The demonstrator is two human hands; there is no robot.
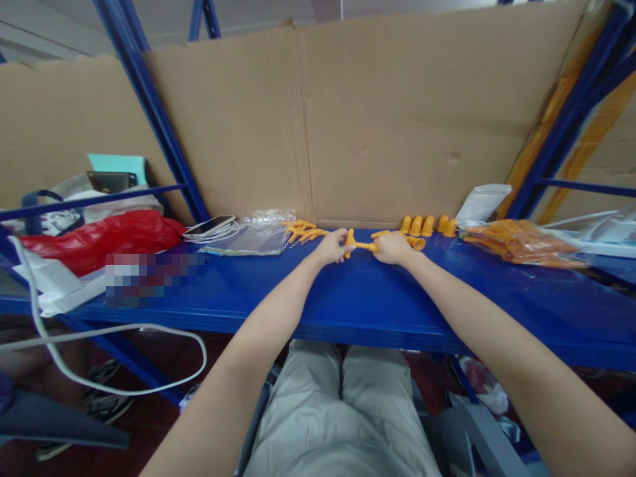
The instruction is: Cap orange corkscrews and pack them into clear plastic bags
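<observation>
Over the blue shelf top, my left hand [333,248] is closed around an orange plastic piece [350,242] with a flared end. My right hand [391,248] grips an orange rod with a twisted, screw-like shaft [366,246]. The two parts meet between my hands; whether they are joined cannot be made out. Just behind and right of my right hand lies an orange tube-like part [417,244]. To the left of my left hand are several branching orange pieces [302,232] with thin metal spirals beside them.
Several orange cups [427,226] stand at the back right, near a bag of orange parts [519,242]. On the left are a clear plastic bag [253,237], a phone [212,226], a red bag [106,238] and a white cable [124,391] hanging past the shelf edge. Cardboard [397,112] walls the back.
</observation>
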